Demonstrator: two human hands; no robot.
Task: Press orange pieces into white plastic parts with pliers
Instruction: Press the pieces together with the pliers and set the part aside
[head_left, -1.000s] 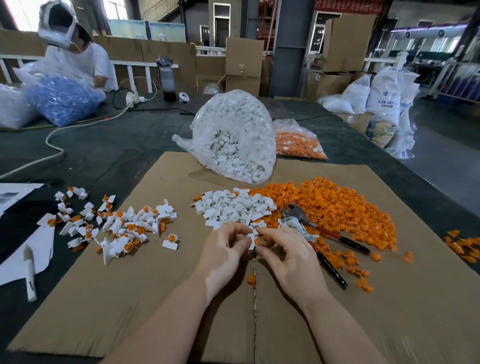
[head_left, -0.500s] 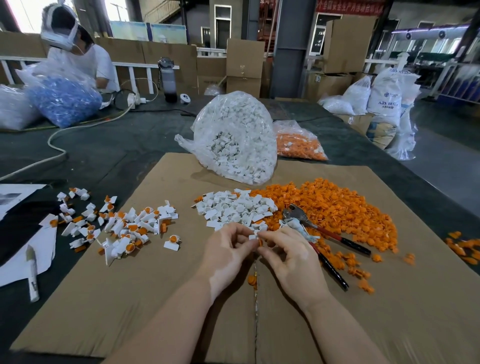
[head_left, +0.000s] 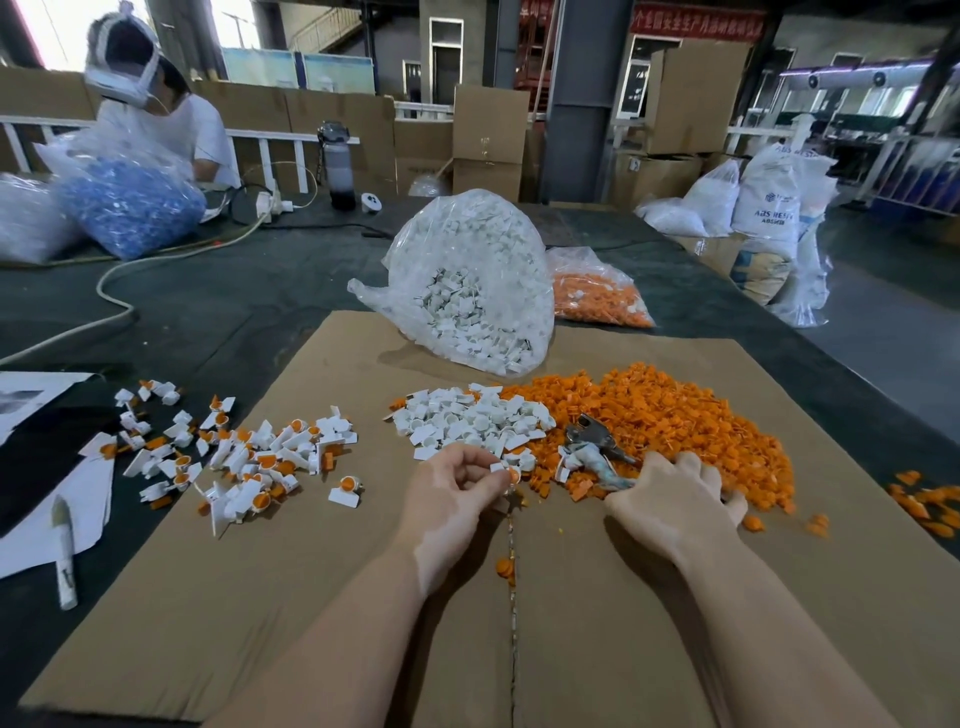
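Cardboard (head_left: 363, 597) covers the desk. Near the pliers (head_left: 597, 447), my left hand (head_left: 457, 499) pinches a white part (head_left: 506, 470) with an orange piece seated; my right hand (head_left: 670, 499) lies spread over the handles, not visibly gripping. Next, I judge: grip and squeeze.

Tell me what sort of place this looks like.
Probably a factory or warehouse floor used for hand assembly. Loose orange pieces and white plastic parts are heaped on a cardboard sheet, more fill a clear bag, and cardboard boxes and white sacks stand behind.
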